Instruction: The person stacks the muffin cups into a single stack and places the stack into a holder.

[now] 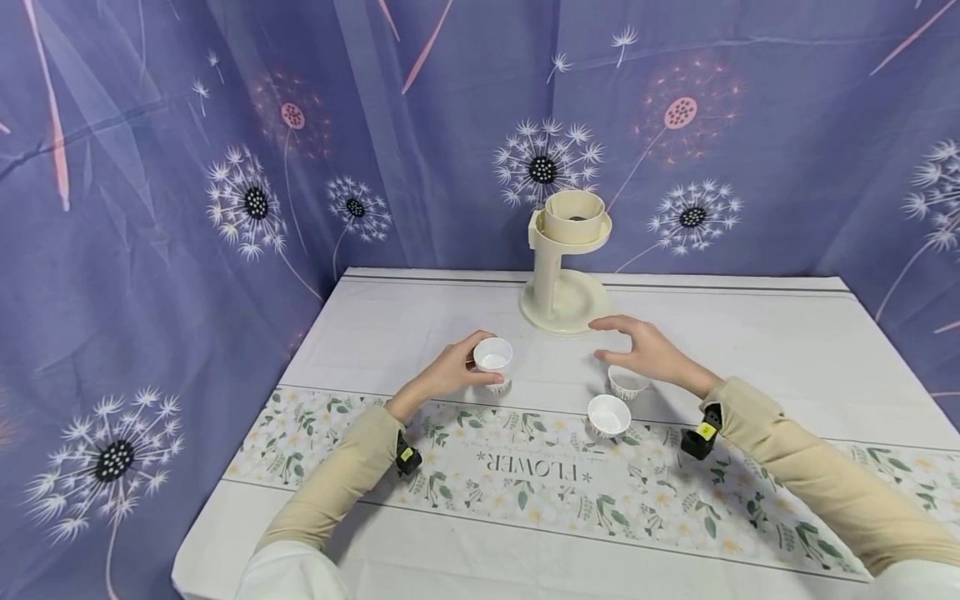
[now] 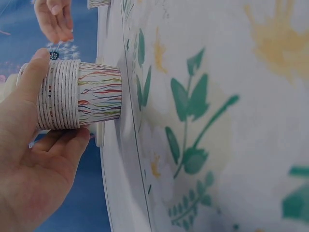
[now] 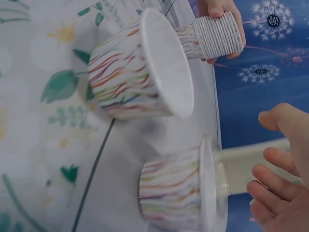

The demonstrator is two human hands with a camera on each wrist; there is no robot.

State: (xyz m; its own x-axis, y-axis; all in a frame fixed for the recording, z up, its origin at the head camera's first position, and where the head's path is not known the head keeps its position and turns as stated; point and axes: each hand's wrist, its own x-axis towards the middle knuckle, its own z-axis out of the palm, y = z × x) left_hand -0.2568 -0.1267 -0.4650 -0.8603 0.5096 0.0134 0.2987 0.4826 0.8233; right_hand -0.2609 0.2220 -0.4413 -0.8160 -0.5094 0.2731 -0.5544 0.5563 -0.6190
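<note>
Beige fabric sleeves (image 1: 333, 475) extend over the near edge of the white-covered desk (image 1: 420, 550). The left hand (image 1: 452, 368) grips an upright stack of white, colour-streaked paper cups (image 2: 77, 94) left of desk centre; the right hand (image 1: 651, 350), thumb and fingers apart, holding nothing, is right of it, nearer two loose matching cups (image 1: 609, 416) about midway between the side edges.

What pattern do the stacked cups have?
Wavy multicoloured streaks, red and green among them, on white; the left wrist view shows the stacked cups best.
</note>
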